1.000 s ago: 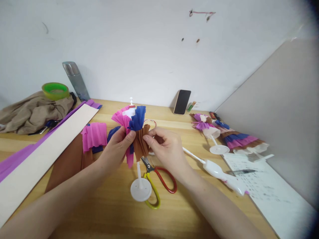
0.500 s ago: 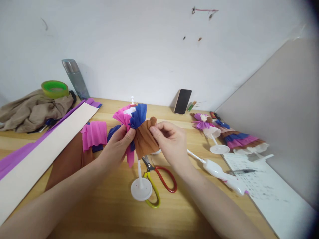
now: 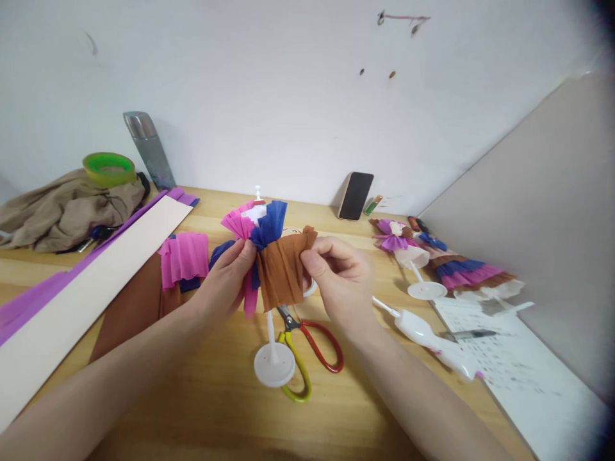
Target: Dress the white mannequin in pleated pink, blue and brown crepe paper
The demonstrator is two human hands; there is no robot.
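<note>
Between my hands is a brown crepe paper strip (image 3: 282,272), partly spread, in front of a white stand (image 3: 273,363). My left hand (image 3: 229,272) pinches its left end together with pleated pink paper (image 3: 239,221) and blue paper (image 3: 271,225) that fan out above. My right hand (image 3: 339,272) grips the brown strip's right edge between thumb and fingers. The small white top (image 3: 258,193) of the stand shows above the papers; its middle is hidden. Scissors (image 3: 314,349) with red and yellow handles lie just right of the stand's base.
On the left lie a long cream strip (image 3: 96,291), folded pink paper (image 3: 186,261), a cloth (image 3: 62,208) and green tape (image 3: 109,168). A phone (image 3: 356,196) leans on the wall. Rightward are a white tool (image 3: 435,342), decorated paper figures (image 3: 473,272) and a written sheet (image 3: 528,378).
My right hand has moved right with the brown paper's edge, and the brown strip is spread wider. My left thumb has shifted left, still pinching. The view has shifted slightly.
</note>
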